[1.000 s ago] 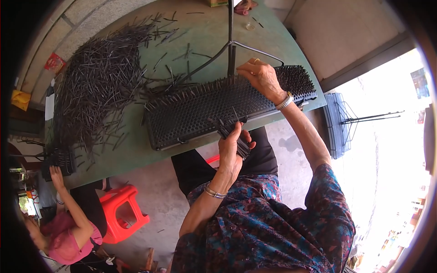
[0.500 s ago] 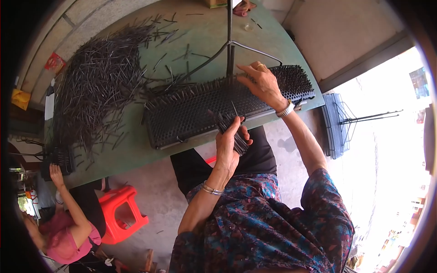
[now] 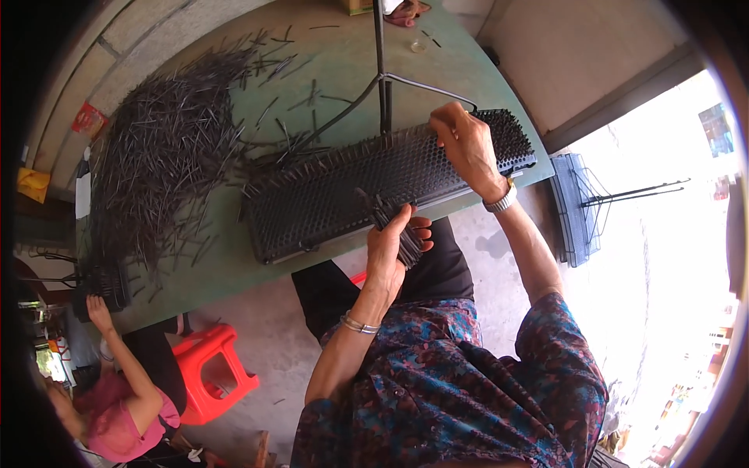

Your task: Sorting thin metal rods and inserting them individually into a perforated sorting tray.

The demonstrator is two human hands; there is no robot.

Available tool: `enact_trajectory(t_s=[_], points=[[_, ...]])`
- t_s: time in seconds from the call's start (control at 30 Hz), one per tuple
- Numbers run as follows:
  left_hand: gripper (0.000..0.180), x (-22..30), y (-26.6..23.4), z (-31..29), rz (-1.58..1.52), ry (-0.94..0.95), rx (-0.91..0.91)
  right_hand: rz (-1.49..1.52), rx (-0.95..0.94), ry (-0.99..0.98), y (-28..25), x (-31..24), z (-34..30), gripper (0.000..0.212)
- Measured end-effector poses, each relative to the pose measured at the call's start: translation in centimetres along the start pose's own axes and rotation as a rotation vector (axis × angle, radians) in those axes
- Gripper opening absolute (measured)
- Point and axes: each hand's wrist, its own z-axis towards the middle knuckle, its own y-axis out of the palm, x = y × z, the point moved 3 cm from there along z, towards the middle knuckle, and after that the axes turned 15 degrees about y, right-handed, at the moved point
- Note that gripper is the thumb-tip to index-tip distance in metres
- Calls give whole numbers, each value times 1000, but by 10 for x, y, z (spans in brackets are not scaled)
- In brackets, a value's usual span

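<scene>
Head view: the left hand (image 3: pixel 385 248) is clamped round a loose bundle of thin, dark, straight sticks (image 3: pixel 383 213), thumb on top, the sticks poking out beyond the thumb and below the palm. Directly ahead of this hand, on the table, lies a long black rack with a grid of small round holes (image 3: pixel 324 207); the bundle's upper tips overlap its near edge in view, contact not determinable.

The right hand (image 3: pixel 471 152), ahead and to the right of the left one, is over the rack's right portion with its fingers bent inward toward the thumb. Cannot tell whether the fingertips meet or pinch a stick. To the right of this hand, dark sticks stand densely in the rack's end; to its left, a row of them lines the far edge.

Just beyond the right hand, to its left, rises a dark metal rod with splayed legs (image 3: pixel 380 43). Well to the left of the left hand, a large heap of loose dark sticks (image 3: pixel 160 148) covers part of the worn green tabletop (image 3: pixel 226 269). Farther left and nearer, a co-worker's hand (image 3: pixel 99 313) touches a small dark block (image 3: pixel 104 286). Below that tabletop, left of the left hand, is a red plastic stool (image 3: pixel 211 378)
</scene>
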Motion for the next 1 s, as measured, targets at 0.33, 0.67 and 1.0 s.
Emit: enact_trajectory(t_s=[0.33, 0.67, 1.0], points=[[31, 1, 6, 2, 38, 13, -166, -6, 155, -96, 20, 22, 25, 14], [33, -2, 9, 2, 25, -87, -254, -132, 129, -142, 25, 21, 21, 11], [32, -4, 9, 1, 195, -78, -233, -370, 204, -227, 26, 15, 20, 19]])
